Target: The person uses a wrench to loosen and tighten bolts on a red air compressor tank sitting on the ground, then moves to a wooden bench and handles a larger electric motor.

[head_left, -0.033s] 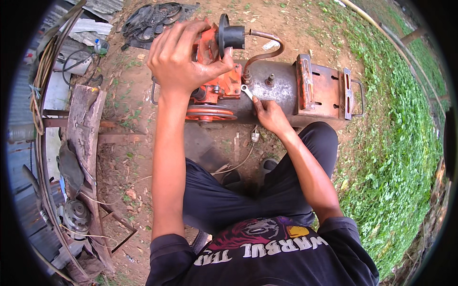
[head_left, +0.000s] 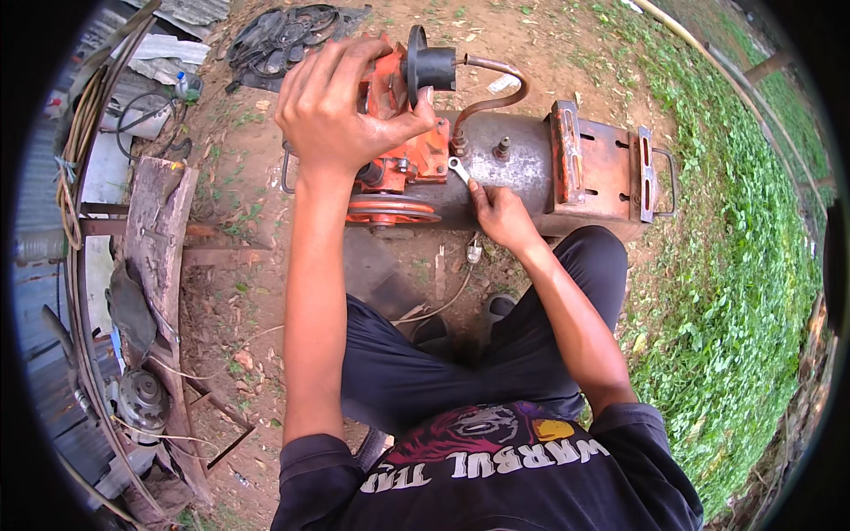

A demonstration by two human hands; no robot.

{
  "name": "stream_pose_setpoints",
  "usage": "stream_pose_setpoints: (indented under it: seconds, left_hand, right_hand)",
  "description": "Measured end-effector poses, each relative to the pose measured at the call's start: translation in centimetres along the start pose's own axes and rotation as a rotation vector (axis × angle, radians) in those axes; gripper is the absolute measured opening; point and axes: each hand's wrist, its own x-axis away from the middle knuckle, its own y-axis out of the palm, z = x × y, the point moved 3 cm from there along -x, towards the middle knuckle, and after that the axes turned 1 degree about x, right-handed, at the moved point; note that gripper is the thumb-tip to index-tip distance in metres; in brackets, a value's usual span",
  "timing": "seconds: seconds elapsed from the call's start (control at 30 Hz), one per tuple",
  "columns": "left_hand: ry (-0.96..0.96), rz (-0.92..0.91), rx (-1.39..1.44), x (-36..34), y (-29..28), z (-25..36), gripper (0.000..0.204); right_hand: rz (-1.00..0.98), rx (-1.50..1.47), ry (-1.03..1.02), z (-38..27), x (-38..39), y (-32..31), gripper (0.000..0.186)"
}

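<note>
An orange compressor pump (head_left: 429,150) with a grooved pulley (head_left: 390,209) is mounted on a grey steel tank (head_left: 491,173), beside a rust-stained slotted plate (head_left: 602,164). My left hand (head_left: 332,115) grips the top of the pump, its thumb near a black round fitting (head_left: 432,69); part of the pump is hidden behind it. A bent copper pipe (head_left: 515,97) runs down to the tank. My right hand (head_left: 496,211) holds a ring-ended wrench (head_left: 459,169) just below the pipe's lower fitting, right of the pump. I cannot tell whether the wrench's ring is on a nut.
Weathered planks (head_left: 146,221), corrugated sheets (head_left: 44,301), coiled hose and metal parts lie along the left. A dark pile of parts (head_left: 274,49) is on the dirt beyond the pump. A cord with a plug (head_left: 473,253) runs beneath the tank. Leafy grass (head_left: 744,310) borders the right.
</note>
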Motion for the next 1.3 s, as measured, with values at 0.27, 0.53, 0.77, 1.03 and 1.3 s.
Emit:
stream_pose_setpoints:
  seconds: [0.27, 0.53, 0.77, 1.03, 1.3]
  left_hand:
    - [-0.034, -0.007, 0.009, 0.3, -0.3, 0.2, 0.042]
    - [-0.048, -0.009, 0.017, 0.4, -0.3, 0.2, 0.044]
    - [-0.063, -0.018, -0.003, 0.4, -0.3, 0.4, 0.044]
    - [-0.056, 0.012, -0.028, 0.4, -0.3, 0.6, 0.045]
    - [-0.062, -0.001, -0.008, 0.4, -0.4, 0.5, 0.043]
  right_hand:
    - [-0.081, 0.051, 0.049, 0.0, -0.5, 0.5, 0.051]
    - [0.053, 0.272, -0.053, -1.6, -0.7, -1.3, 0.046]
    - [0.067, 0.355, -0.071, -1.7, -1.3, -2.1, 0.046]
    - [-0.034, 0.313, -0.089, -2.2, -1.9, -2.9, 0.048]
    - [-0.060, 0.500, -0.160, -2.7, -3.1, -3.3, 0.047]
